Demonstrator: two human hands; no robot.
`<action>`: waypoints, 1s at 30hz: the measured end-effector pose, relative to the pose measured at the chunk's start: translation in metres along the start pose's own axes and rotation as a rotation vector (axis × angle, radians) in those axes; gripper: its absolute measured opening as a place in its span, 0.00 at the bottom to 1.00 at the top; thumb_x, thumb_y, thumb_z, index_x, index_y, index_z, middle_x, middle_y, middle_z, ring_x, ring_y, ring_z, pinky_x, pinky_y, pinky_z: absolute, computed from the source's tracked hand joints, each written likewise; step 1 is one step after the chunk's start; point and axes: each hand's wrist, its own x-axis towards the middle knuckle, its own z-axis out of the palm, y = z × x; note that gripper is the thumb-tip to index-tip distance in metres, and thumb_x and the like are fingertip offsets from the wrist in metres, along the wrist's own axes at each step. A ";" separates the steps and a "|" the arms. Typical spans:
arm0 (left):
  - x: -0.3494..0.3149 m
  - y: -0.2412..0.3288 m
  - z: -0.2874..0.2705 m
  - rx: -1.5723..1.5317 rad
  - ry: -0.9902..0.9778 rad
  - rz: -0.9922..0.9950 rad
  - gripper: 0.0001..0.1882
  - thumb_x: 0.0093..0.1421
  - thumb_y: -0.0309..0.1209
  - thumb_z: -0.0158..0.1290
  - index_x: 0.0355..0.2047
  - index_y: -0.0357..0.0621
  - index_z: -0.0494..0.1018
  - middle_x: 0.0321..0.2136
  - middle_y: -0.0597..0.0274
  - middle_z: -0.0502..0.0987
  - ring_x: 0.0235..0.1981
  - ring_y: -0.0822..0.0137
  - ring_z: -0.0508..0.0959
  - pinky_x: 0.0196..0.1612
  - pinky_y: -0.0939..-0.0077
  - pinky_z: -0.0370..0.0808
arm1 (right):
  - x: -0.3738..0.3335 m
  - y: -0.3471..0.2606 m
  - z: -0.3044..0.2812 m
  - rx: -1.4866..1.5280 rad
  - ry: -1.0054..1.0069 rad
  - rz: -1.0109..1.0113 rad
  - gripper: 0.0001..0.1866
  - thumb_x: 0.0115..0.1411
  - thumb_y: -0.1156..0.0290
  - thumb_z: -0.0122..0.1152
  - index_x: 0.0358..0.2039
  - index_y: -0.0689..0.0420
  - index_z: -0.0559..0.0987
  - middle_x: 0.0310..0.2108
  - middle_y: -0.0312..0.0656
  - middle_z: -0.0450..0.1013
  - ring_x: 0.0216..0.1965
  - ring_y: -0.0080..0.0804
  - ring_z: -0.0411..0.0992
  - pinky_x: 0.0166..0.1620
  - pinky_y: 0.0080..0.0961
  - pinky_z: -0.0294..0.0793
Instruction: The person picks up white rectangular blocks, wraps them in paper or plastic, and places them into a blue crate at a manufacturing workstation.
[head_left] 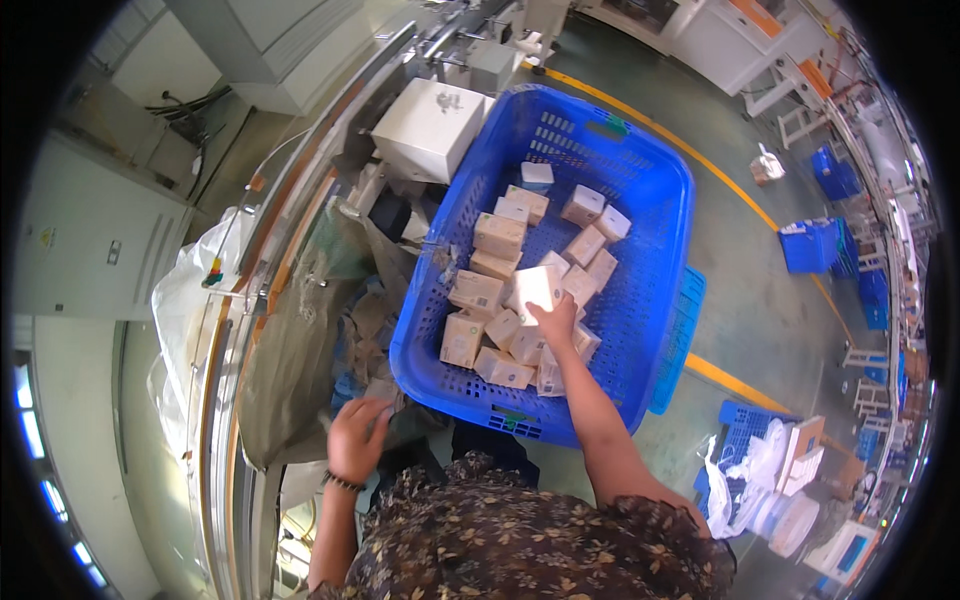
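Observation:
My right hand (558, 322) reaches into a large blue plastic basket (668, 240). Its thumb and fingers are closed on a small white carton (537, 288), which is held above other cartons. Several cream and white cartons (499, 234) lie in a loose heap below, some tilted, mostly toward the basket's left and near sides. Outside the basket, left of its near corner, my left hand (358, 438) hangs with nothing in it, slightly blurred, its thumb apart from its fingers. A beaded bracelet (344, 482) circles that wrist.
Along the left runs a metal conveyor frame (222, 400), with a white box-shaped housing (428, 128) beside the basket. A light-blue crate (682, 340) touches the right. Farther right are a blue crate with plastic bags (745, 440), blue bins (808, 246) and yellow floor lines (735, 380).

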 end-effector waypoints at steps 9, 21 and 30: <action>0.067 0.061 -0.013 -0.199 0.155 0.071 0.42 0.42 0.34 0.72 0.58 0.41 0.67 0.53 0.50 0.73 0.51 0.54 0.75 0.52 0.63 0.73 | -0.130 -0.254 -0.109 0.411 -0.640 -0.861 0.39 0.51 0.71 0.73 0.61 0.60 0.65 0.60 0.48 0.62 0.60 0.41 0.65 0.61 0.34 0.68; -0.069 -0.074 -0.043 -1.114 0.430 -0.448 0.27 0.68 0.50 0.48 0.48 0.35 0.69 0.39 0.61 0.76 0.41 0.72 0.74 0.45 0.75 0.71 | -0.299 -0.361 0.016 0.184 -0.796 -1.128 0.17 0.57 0.70 0.68 0.47 0.58 0.81 0.47 0.46 0.76 0.46 0.39 0.76 0.49 0.29 0.75; -0.154 -0.136 -0.096 -0.962 0.854 -0.522 0.27 0.70 0.51 0.44 0.43 0.32 0.69 0.37 0.52 0.77 0.39 0.67 0.75 0.44 0.71 0.72 | -0.422 -0.373 0.065 0.051 -0.774 -1.983 0.11 0.54 0.68 0.67 0.40 0.49 0.84 0.30 0.33 0.75 0.33 0.29 0.74 0.36 0.23 0.72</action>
